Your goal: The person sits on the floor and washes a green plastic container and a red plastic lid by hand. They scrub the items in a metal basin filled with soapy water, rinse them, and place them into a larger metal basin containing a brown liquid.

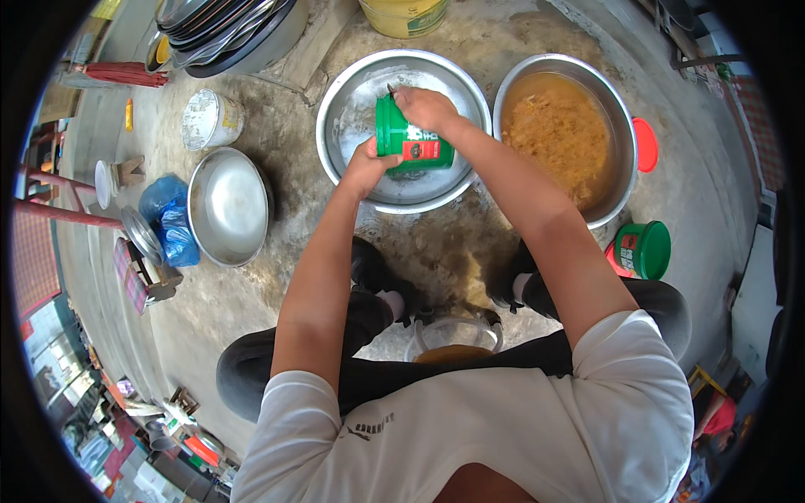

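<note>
A green plastic tub (448, 154) with a red label lies tilted on its side over a wide metal basin (329, 154). My left hand (366, 168) grips the tub's near edge by its rim. Against its far side rests my right hand (426, 108), with the fingers at the rim beside a small dark item (390, 89) too small to make out. What the tub holds is hidden from above. The basin's inside looks wet, with whitish marks. Close to its right, a second metal basin (619, 195) holds brownish-orange liquid with a pulpy mass (560, 138).
Another green tub (654, 250) and a red lid (646, 144) lie at the right. Leftward are a tilted metal bowl (227, 207), a white bucket (204, 119) and a blue plastic bag (173, 217). A yellow bucket (405, 16) and stacked pans (220, 31) stand beyond.
</note>
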### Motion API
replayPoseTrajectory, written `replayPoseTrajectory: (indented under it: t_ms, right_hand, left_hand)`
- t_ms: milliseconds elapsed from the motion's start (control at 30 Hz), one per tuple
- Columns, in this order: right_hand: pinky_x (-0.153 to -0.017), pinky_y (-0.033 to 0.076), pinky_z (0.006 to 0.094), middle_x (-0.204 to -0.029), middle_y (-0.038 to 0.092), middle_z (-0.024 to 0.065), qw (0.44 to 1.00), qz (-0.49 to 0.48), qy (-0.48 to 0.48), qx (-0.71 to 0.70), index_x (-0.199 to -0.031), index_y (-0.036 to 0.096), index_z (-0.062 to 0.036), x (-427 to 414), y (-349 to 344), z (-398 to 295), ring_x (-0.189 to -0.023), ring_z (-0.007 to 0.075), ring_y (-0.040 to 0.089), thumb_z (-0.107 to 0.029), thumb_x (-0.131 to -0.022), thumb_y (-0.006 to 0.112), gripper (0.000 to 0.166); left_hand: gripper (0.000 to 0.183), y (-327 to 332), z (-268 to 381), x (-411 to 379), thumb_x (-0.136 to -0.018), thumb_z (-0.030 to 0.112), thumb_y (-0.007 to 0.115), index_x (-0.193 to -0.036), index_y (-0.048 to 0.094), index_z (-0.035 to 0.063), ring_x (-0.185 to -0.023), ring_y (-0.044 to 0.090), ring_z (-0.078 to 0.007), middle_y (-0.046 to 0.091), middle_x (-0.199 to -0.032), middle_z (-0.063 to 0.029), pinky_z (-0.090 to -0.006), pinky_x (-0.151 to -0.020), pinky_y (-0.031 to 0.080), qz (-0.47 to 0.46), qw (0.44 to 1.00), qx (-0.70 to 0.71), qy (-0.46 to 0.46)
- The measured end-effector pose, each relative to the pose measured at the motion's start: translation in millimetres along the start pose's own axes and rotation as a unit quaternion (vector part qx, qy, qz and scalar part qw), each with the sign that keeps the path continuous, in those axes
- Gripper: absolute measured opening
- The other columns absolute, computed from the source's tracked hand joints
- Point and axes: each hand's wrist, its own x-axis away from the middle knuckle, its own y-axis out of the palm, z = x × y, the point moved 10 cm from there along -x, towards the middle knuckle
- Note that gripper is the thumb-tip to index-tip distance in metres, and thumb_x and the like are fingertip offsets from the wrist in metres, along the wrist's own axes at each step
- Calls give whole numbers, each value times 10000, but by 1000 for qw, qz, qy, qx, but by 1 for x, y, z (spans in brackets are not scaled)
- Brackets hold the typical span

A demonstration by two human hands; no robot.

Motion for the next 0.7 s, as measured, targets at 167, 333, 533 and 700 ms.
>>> replayPoseTrajectory:
  t_ms: [167, 333, 533, 700]
  right_hand:
    - [-1152, 431, 512, -1440, 628, 197, 958, 266, -105, 29, -1427, 592, -56, 109, -3, -49, -1356, 382, 584, -270, -1066, 533, 424]
    - [-1171, 420, 503, -1489, 599, 194, 953, 268, -130, 58, -1505, 550, -83, 116, 9, -56, -1398, 366, 560, -302, -1084, 489, 478]
    - [-1063, 502, 495, -1340, 689, 237, 987, -135, 52, -76, -1448, 598, -131, 16, 44, 37, -1240, 373, 671, -386, -1109, 373, 480]
    - [-1144, 436, 518, -1469, 632, 176, 992, 124, 16, -26, -1480, 577, -127, 79, 23, -27, -1351, 372, 600, -339, -1089, 481, 455]
  left_hand:
    - [385, -11, 27, -23, -974, 320, 747, -1255, 732, 56, -1014, 730, -193, 781, -1160, -90, -341, -910, 564, 60, 968, 220, -106]
    - [777, -27, 46, 0, -1107, 584, 377, -978, 752, -84, -959, 677, -491, 734, -1001, -322, -520, -921, 521, 370, 919, -135, -18]
    - [670, -20, 10, 26, -1125, 485, 451, -940, 728, -97, -748, 603, -239, 714, -798, -163, -434, -766, 491, 357, 925, -82, 103]
    - [701, -58, 24, -11, -1097, 517, 427, -973, 759, -88, -904, 717, -401, 732, -884, -307, -486, -896, 513, 331, 938, -78, -65]
